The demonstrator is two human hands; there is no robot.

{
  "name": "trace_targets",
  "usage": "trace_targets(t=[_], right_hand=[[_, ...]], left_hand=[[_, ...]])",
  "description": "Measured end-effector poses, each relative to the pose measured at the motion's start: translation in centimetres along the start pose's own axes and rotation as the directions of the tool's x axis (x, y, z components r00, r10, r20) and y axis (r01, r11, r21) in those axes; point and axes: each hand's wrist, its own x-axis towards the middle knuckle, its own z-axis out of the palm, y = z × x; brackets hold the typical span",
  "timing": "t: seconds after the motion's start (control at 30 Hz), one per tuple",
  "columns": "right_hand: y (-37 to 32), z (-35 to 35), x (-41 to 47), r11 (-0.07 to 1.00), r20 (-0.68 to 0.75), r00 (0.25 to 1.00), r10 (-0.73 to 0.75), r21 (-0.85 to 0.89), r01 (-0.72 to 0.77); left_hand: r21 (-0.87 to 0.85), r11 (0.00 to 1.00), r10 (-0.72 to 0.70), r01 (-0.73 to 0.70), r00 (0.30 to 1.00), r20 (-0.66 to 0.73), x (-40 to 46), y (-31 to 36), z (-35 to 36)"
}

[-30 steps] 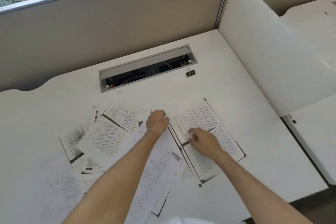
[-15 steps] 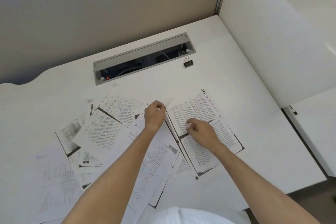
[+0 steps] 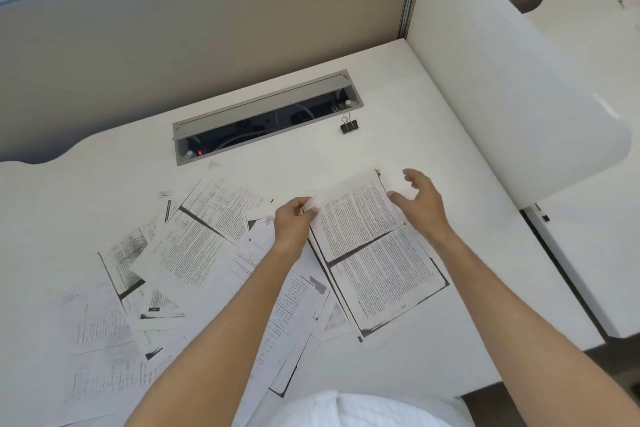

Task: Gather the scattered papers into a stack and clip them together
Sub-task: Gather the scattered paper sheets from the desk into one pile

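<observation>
Printed papers [image 3: 194,253] lie scattered over the white desk [image 3: 433,121], spreading from the left to the middle. A photocopied double page [image 3: 374,253] lies at the right of the spread. My left hand [image 3: 292,222] pinches that page's far left corner, which is lifted a little. At the page's far right corner my right hand [image 3: 420,199] hovers with fingers spread, holding nothing. A black binder clip [image 3: 349,125] stands on the desk beyond the papers, apart from both hands.
A grey cable tray [image 3: 266,107] with its lid up is set into the desk behind the papers. A beige partition wall [image 3: 207,28] closes the back. A white divider panel [image 3: 519,97] stands along the right side. The desk's front edge runs near my body.
My right hand has left the middle of the double page and moved to its far right corner, opening. My left hand has taken hold of the page's far left corner.
</observation>
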Motion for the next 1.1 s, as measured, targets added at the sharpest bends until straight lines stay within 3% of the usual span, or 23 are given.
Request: trace_targets(t=[0.17,0.3,0.43,0.57,0.67,0.87,1.1], right_hand=[[0.5,-2.3,2.0,0.979,0.263,0.962,0.077,0.165,-0.123],[0.6,-3.7,2.8,0.931,0.466,0.885,-0.007,0.327,-0.165],[0.2,-3.8,3.0,0.917,0.524,0.848,-0.079,0.373,-0.145],[0.4,-3.2,2.6,0.914,0.503,0.862,-0.071,0.378,-0.146],[0.8,-2.9,2.2,0.911,0.496,0.866,-0.066,0.385,-0.151],[1.4,-3.4,1.1,0.901,0.499,0.863,-0.080,0.407,-0.152],[2.4,-3.5,0.2,0.871,0.501,0.861,-0.090,0.459,-0.177]], left_hand=[[-0.077,0.997,0.036,-0.023,0.986,0.162,-1.0,0.8,-0.9],[-0.136,0.991,0.034,0.011,0.947,0.320,-2.0,1.1,-1.6],[-0.127,0.992,0.039,0.012,0.921,0.388,-2.7,1.4,-2.0],[-0.081,0.997,0.018,0.015,0.919,0.394,-2.6,1.3,-3.0],[0.013,1.000,0.011,-0.016,0.945,0.327,-2.1,1.0,-3.7],[0.410,0.912,0.029,-0.018,0.999,-0.023,0.1,-0.6,-3.6],[0.666,0.746,0.088,-0.012,0.993,-0.081,1.5,-1.3,-2.5]])
